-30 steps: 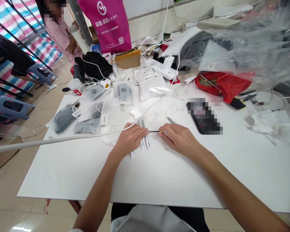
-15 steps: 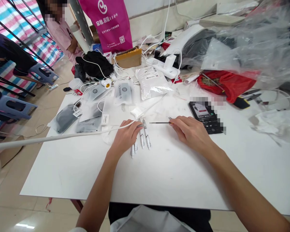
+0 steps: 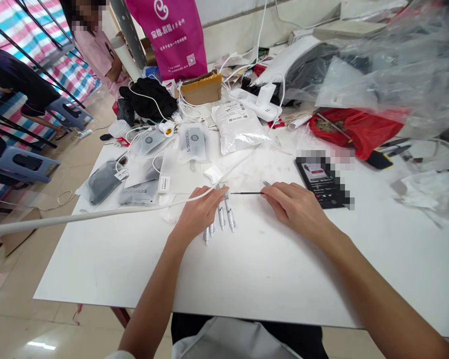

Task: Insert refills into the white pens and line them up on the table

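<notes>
Pinched in the right hand (image 3: 294, 200), a thin black rod (image 3: 247, 193) points toward the left hand (image 3: 195, 209), its free tip just beside it. Silver pens (image 3: 221, 218) lie by the left hand on the table (image 3: 269, 271); whether it grips anything, I cannot tell.

Bright, diffuse light, apparently from above. Worktop (image 3: 127, 269) evenly lit; faint, soft-edged shadow beside right forearm (image 3: 362, 274). White glare streak on floor tiles (image 3: 41, 345). Wide-angle stretch toward frame edges; upper right corner dark. Plastic sheeting (image 3: 392, 75) soft, smeared. Thin dark rod (image 3: 249, 193): outline readable, fine detail lost. Blocky pixelation at phone (image 3: 318, 183) margins and upper left.
</notes>
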Tool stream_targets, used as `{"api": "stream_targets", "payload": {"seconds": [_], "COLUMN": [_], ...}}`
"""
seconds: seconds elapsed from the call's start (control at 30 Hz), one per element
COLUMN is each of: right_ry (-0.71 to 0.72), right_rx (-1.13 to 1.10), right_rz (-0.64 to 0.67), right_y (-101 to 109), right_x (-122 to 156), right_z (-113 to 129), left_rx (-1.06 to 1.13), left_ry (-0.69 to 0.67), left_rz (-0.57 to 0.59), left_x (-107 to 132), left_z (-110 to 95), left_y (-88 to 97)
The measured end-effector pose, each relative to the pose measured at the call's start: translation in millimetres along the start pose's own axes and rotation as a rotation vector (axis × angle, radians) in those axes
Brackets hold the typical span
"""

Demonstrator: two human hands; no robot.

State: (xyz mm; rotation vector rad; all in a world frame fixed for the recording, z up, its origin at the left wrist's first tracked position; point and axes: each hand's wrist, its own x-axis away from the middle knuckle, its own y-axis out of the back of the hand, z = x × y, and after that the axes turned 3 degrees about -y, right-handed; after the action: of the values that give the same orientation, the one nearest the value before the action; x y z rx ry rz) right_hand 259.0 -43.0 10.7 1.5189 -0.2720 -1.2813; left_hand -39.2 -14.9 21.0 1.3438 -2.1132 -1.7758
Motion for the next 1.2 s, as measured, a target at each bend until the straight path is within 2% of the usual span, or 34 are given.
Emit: {"api": "stream_targets", "payload": {"seconds": [0.23, 0.47, 0.7, 1.2], "right_ry": [0.016, 0.022, -0.009, 0.028], "right_rx": [-0.016, -0.047, 0.002, -0.009], "right_rz": [-0.013, 0.039, -0.023, -0.007], "right_y": [-2.0, -4.8, 4.2, 0.5], "right_x": [-0.7, 0.9, -0.8, 0.2], "right_z": [5.7, 8.7, -2.1, 4.1], "left_rx": [0.143, -0.018, -0.030, -0.007], "left_ry": [0.027, 0.015, 0.056, 0.027], "left_rz": [0.069, 0.027, -0.055, -0.017], "left_x": [-5.0, -6.6, -5.2, -5.6], "left_z": [-9.3, -10.8, -4.0, -7.5], "left_y": [3.0, -5.6, 0.9, 0.4]}}
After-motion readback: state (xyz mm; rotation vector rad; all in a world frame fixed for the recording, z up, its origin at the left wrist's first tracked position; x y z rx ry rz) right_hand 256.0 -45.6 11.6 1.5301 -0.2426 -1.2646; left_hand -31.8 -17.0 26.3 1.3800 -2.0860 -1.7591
